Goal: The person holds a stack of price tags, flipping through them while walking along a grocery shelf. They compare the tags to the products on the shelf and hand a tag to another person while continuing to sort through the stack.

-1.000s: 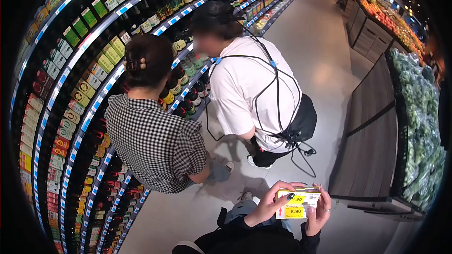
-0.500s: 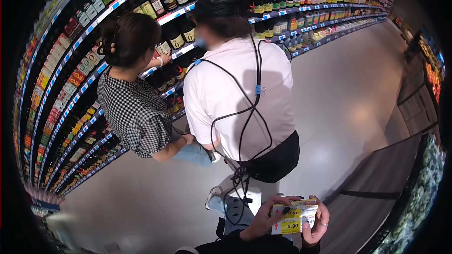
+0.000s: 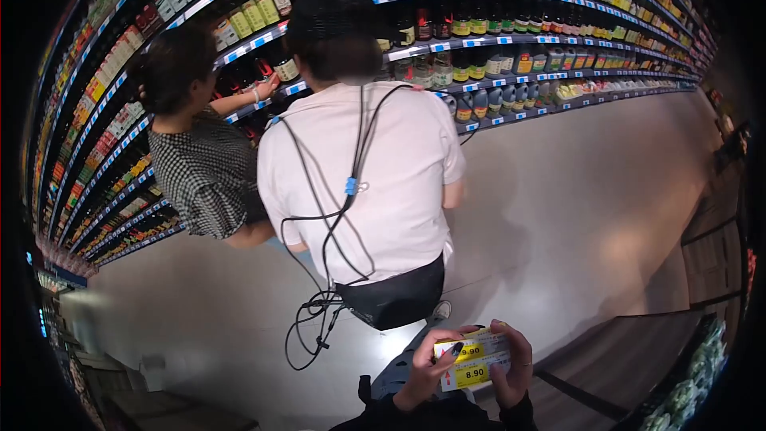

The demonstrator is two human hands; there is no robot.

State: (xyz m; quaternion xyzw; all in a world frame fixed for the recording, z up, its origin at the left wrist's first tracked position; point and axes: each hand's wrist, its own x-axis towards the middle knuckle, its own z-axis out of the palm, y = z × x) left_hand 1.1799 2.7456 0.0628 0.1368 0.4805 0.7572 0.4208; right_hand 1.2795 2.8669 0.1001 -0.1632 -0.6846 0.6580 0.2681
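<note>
At the bottom of the view, my left hand and my right hand hold a small stack of yellow and white price labels between them. The front labels read 9.90 and 8.90. My left fingers, with dark nails, grip the stack's left side, while my right fingers wrap round its right edge. Just beyond the labels stands a person in a white shirt with black cables hanging down the back.
Another person in a checked top reaches to the shelves of bottles ahead. Shelving curves along the left. At the lower right are a wooden display stand and green produce. Grey floor lies to the right.
The view has shifted, so both people appear further left and more shelf shows at the right. The labels remain in both my hands, slightly further left. The reaching person's hand is now at another bottle.
</note>
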